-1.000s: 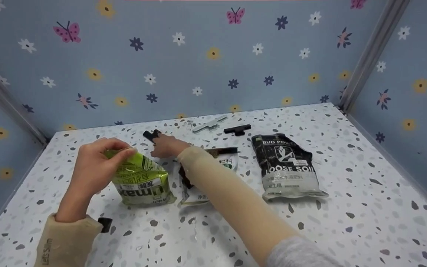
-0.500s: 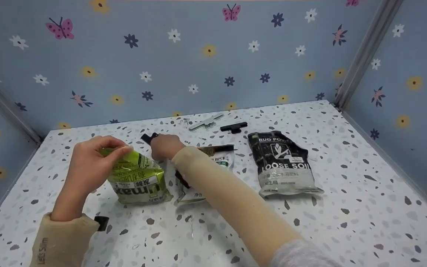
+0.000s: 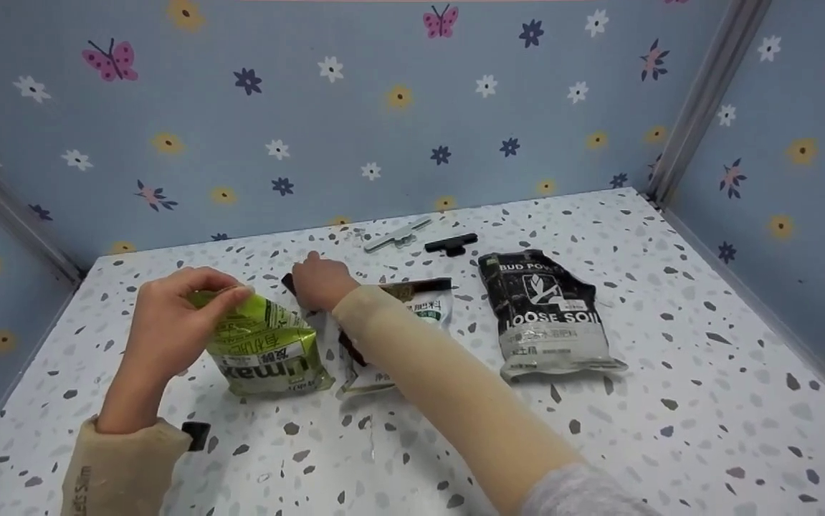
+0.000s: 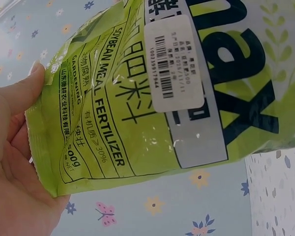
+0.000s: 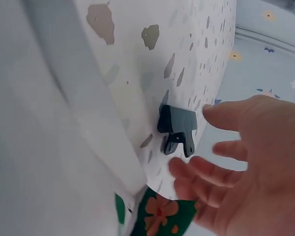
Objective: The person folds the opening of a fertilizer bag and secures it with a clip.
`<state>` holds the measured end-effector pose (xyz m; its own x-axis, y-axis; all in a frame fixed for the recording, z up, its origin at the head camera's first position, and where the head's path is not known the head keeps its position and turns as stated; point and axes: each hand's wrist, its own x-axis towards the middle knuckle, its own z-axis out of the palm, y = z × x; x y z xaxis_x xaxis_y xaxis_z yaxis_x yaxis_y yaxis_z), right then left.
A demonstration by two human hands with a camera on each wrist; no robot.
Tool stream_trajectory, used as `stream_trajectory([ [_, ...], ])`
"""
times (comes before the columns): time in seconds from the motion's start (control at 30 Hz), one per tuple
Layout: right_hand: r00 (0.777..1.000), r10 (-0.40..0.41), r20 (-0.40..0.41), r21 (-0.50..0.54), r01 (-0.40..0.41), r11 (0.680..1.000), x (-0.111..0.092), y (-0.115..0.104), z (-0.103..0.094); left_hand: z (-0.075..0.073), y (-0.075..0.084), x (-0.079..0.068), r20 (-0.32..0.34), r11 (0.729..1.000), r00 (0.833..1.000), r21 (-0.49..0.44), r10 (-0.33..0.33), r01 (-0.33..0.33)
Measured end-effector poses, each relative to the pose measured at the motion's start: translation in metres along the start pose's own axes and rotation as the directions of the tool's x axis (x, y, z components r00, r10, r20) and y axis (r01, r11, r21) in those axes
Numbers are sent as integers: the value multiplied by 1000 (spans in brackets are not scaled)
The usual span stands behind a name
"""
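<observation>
Speckled white table (image 3: 670, 444), flowered walls (image 3: 355, 122): at eight o'clock, the left hand (image 3: 168, 326) pinches a green bag (image 3: 272, 358) shut-side up. At nine, a dark clip (image 5: 182, 118) has shifted slightly nearer — apparently within easy reach — beside the right hand (image 3: 322, 283), fingers loosely bent, gripping nothing visible.

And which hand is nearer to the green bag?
Left. The left hand pinches the top of the green bag; the right hand is apart, farther back to the right, by a black clip.
</observation>
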<state>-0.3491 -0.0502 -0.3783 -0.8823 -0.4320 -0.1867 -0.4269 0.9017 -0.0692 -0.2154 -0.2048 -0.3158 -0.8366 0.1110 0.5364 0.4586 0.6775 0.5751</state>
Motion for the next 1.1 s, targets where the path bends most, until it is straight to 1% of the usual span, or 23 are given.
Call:
stream_trajectory([
  [0.07,1000,3,12,-14,-3,1000,0,1,1,0,0,0,1,1000,1000,-1,-2,2],
  [0.13,1000,-1,2,-30,1,1000,1,2,3,0,1,-1,2,1000,1000,-4,-5,5],
  [0.27,997,-12,-73,-42,9,999,5,4,7,0,1,-1,1,1000,1000,-7,-5,5],
  [0.37,992,-10,-124,-25,7,1000,6,3,10,1,1,-2,1,1000,1000,-4,-1,1],
  [0.47,992,7,-127,41,-1,999,5,3,13,2,0,-3,-2,1000,1000,4,12,-12],
  [0.6,995,50,-84,180,-34,983,4,3,15,4,-2,-4,0,1000,1000,2,21,-21],
  [0.7,994,84,-67,314,-59,948,5,3,16,4,-2,-5,0,1000,1000,-3,15,-15],
  [0.73,993,95,-64,359,-66,931,6,4,15,3,-2,-5,-1,1000,1000,-4,13,-13],
  [0.8,992,115,-44,454,-83,887,7,5,14,3,-2,-5,-2,1000,1000,-2,11,-11],
  [0.83,993,114,-30,490,-85,868,7,5,13,3,-2,-5,-1,1000,1000,-2,8,-8],
  [0.87,994,108,-20,515,-82,854,8,6,13,2,-2,-4,-1,1000,1000,-3,5,-5],
  [0.9,995,101,-22,528,-74,846,8,7,12,2,-2,-4,0,1000,1000,-4,2,-2],
  [1.03,998,54,-38,590,-21,807,7,13,8,1,-1,-2,2,1000,1000,4,-13,13],
  [1.1,998,50,-43,635,-11,773,6,15,7,1,-1,-1,6,1000,1000,11,-20,20],
])
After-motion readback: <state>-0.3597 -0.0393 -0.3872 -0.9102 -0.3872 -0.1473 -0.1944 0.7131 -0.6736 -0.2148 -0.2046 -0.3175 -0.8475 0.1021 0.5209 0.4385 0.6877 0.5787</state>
